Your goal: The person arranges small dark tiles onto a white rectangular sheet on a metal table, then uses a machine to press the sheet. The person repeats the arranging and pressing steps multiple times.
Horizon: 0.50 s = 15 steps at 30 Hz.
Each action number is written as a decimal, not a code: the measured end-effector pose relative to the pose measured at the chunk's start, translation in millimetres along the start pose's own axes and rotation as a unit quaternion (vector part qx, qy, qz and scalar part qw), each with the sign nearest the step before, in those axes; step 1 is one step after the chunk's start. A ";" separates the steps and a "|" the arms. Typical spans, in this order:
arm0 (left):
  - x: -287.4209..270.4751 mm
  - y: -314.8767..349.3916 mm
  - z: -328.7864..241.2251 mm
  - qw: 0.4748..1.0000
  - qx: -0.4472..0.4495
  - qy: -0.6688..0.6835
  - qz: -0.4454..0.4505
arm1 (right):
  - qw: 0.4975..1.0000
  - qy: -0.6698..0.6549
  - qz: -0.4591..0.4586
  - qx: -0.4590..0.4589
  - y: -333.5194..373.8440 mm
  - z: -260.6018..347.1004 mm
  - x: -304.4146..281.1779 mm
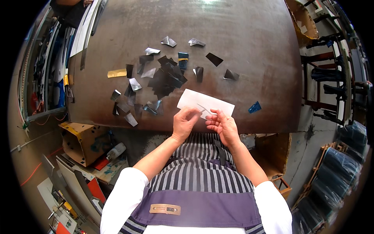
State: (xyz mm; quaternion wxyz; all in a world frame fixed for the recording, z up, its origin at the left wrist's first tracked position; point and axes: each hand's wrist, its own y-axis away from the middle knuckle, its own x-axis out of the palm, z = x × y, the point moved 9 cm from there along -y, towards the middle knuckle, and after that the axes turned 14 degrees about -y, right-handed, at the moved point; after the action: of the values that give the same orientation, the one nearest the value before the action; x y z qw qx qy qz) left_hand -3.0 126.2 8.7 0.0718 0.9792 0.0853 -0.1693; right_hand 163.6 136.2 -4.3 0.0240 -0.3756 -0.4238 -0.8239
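At a broad dark brown tabletop (253,46), we look down on two bare hands close together at the near edge, a thin grey strip (202,107) between them. The left hand (184,123) has thumb and forefinger curled toward each other beside the strip; the right hand (221,125) faces it, thumb and fingers bent inward, the strip's lower end reaching its fingertips. The hands are slightly apart, and we cannot tell how firmly either one grips the strip. Just beyond and partly beneath them, we see a white sheet (206,100) lying at a slant on the table. Farther off to the left, dark rectangular pieces (165,80) overlap in a loose pile, with silvery pieces scattered around it. We also note a gold strip (117,73) left of the pile, a blue bundle (183,64) circled by a yellow band at its upper right, and a crumpled blue piece (254,107) alone to the right of the white sheet. Below the table edge, we see a striped apron (198,171) with a purple band, white sleeves (122,195) and, to the left, an open cardboard box (91,130).
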 end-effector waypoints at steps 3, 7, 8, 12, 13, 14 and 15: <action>-0.3 1.4 1.5 0.999 0.035 0.028 0.002 | 0.997 0.057 0.012 -0.043 -10.2 1.5 1.6; -10.7 -4.0 -8.6 0.997 0.032 -0.053 -0.041 | 0.977 0.140 0.030 -0.159 -34.6 24.3 3.7; -15.2 -3.8 -11.8 0.994 0.030 -0.093 -0.049 | 0.964 0.173 0.036 -0.198 -43.3 34.6 5.6; -20.2 2.4 -12.8 0.984 0.056 -0.166 -0.041 | 0.832 0.380 -0.075 -0.397 -64.3 91.0 7.6; -20.0 4.9 -12.4 0.983 0.057 -0.173 -0.037 | 0.788 0.426 -0.097 -0.435 -65.1 98.6 8.6; -20.7 7.8 -12.0 0.983 0.054 -0.170 -0.036 | 0.774 0.435 -0.095 -0.450 -64.5 100.5 11.1; -21.1 10.3 -11.5 0.984 0.050 -0.168 -0.035 | 0.759 0.444 -0.094 -0.466 -63.1 102.3 13.4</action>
State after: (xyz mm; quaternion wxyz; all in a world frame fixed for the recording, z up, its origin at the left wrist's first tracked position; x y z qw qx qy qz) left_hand -16.9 115.0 27.8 0.0300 0.9357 0.0973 -0.3379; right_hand 192.7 253.6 -1.9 -0.0460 0.1094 0.0373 -0.9922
